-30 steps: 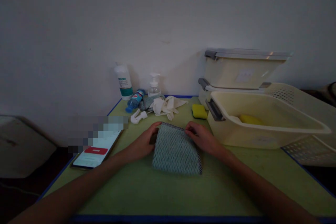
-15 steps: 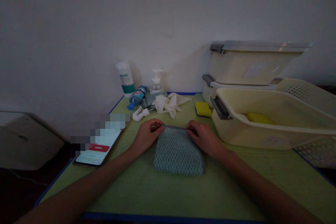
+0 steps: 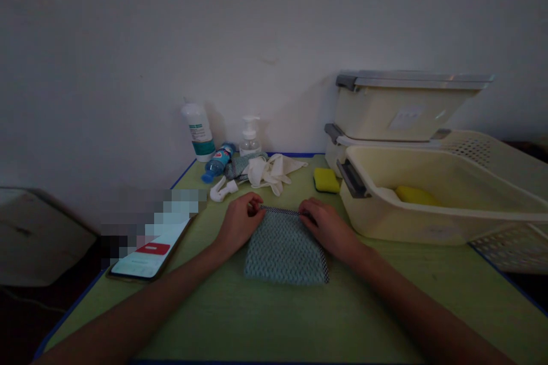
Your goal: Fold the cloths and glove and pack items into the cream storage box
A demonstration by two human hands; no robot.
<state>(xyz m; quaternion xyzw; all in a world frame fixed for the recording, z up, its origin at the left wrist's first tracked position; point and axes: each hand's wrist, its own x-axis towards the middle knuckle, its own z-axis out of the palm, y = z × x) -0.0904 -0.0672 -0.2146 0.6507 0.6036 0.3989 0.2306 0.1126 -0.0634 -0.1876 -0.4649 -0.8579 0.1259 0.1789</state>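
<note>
A folded blue-green knit cloth with a dark checked edge lies flat on the green table. My left hand pinches its far left corner, fingers curled. My right hand rests on the far right corner, fingers closed on the edge. Both forearms reach in from the near edge.
A phone with a lit screen lies at the left edge. At the back stand a white bottle, a pump bottle, a lying water bottle, white gloves and a yellow sponge. Cream plastic bins fill the right side.
My left hand has closed from the cloth's left side onto its far corner. The cloth and right hand have barely moved; the view shifted slightly.
</note>
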